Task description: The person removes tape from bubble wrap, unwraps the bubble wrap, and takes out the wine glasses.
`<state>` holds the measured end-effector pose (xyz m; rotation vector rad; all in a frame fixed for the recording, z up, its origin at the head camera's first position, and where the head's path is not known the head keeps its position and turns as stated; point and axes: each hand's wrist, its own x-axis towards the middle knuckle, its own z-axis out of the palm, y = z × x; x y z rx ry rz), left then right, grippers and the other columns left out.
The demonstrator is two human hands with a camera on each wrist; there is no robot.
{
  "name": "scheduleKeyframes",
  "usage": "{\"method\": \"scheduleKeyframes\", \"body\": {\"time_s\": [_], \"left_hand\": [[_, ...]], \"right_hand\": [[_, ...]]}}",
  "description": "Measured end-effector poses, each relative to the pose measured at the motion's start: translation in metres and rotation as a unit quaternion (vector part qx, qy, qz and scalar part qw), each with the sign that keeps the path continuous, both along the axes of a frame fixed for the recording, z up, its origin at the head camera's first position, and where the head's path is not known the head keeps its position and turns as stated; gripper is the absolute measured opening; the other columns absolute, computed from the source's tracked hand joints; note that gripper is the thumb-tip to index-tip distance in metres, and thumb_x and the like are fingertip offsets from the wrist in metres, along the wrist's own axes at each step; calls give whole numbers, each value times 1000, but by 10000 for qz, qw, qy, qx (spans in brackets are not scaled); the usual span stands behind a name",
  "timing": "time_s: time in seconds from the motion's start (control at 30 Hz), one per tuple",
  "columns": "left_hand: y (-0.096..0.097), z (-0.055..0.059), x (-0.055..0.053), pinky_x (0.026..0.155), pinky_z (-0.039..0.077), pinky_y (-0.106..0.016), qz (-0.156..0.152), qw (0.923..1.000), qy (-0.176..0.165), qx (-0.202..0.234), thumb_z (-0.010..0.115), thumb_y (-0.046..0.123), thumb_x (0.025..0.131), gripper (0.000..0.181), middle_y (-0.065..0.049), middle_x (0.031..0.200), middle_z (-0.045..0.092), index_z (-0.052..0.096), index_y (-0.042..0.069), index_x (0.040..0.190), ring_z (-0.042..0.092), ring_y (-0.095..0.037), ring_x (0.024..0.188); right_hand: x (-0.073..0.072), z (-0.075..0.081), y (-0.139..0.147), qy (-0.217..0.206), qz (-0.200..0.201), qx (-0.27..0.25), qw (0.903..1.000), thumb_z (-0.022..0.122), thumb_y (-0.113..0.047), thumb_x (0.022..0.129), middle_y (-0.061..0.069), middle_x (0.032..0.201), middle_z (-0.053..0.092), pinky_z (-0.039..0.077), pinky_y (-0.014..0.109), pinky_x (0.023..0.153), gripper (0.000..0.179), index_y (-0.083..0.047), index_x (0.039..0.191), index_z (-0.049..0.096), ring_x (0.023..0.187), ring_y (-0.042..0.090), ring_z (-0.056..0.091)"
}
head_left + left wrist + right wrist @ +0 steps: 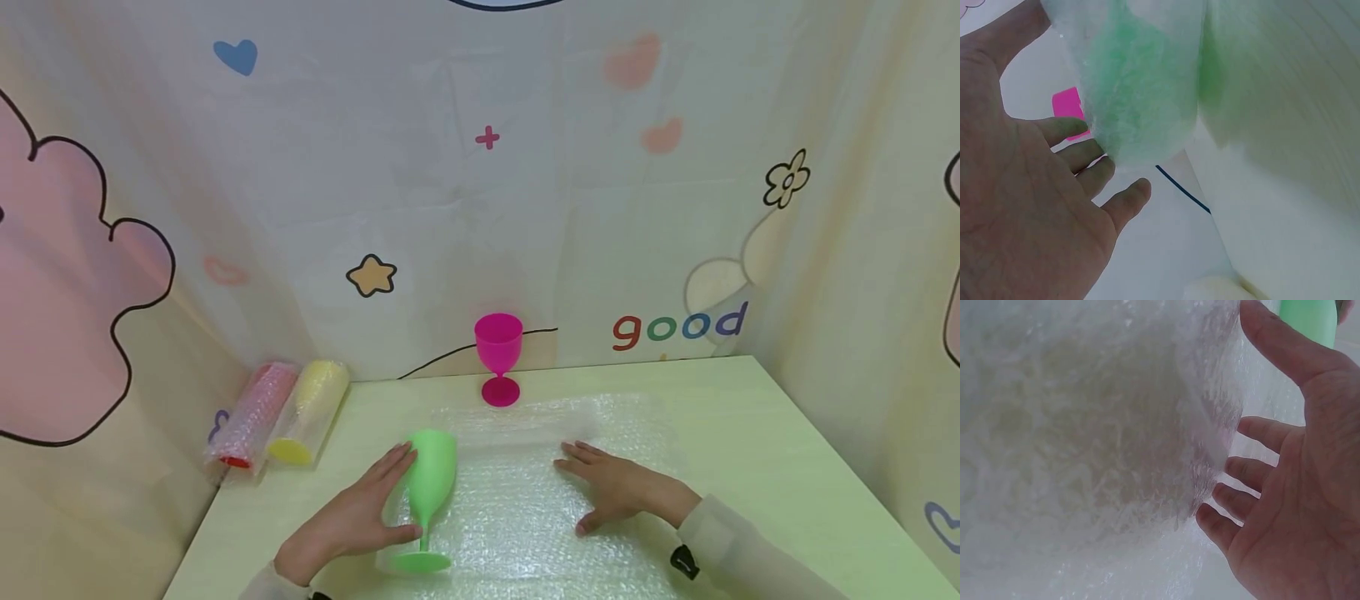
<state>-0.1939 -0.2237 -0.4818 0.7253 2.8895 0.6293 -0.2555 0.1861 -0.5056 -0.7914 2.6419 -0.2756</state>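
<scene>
A light green goblet lies on its side at the left part of a clear bubble wrap sheet, its foot toward the near edge. Beside it is my left hand, fingertips at the bowl and thumb by the stem. In the left wrist view the goblet shows blurred green through bubble wrap, with the fingers loosely extended along that wrap. My right hand is spread over the sheet's right part. Its fingertips touch the bubble wrap in the right wrist view.
A magenta goblet stands upright at the back of the pale green table, just behind the sheet. Two wrapped goblets, one red and one yellow, lie at the back left. A printed curtain surrounds the table.
</scene>
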Motion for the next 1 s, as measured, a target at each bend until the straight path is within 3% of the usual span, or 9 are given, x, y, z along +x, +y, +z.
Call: {"method": "scheduleKeyframes", "body": {"time_s": [0.13,0.43,0.77,1.0], "left_hand": [[-7,1,1,107,44,-50,2,10000,-76,-35,75,57,77,107,-10,166,16,21,10,157,22,-31,151],[-22,-4,-1,110,38,-56,104,9981,-599,62,86,45,69,119,-18,164,15,16,5,157,22,-38,150],[-30,-20,-4,115,29,-58,369,9971,-648,-178,91,37,62,119,-22,161,22,26,-4,152,18,-43,150],[-35,-29,-7,116,29,-58,450,9965,-626,-337,92,37,60,118,-23,159,27,30,-7,150,21,-44,148]], "right_hand": [[0,1,3,8,10,-47,10000,81,-57,69,6,165,20,31,57,116,101,-20,152,37,153,32,18],[0,3,8,0,-58,-59,10000,81,-57,69,5,165,21,30,56,117,100,-21,152,38,153,32,18],[1,3,10,-136,-227,-109,9996,82,-56,69,1,165,21,29,56,118,99,-24,152,38,153,30,17],[1,2,13,-96,-117,-124,9998,80,-57,69,5,165,20,28,57,118,100,-22,152,37,153,32,17]]}}
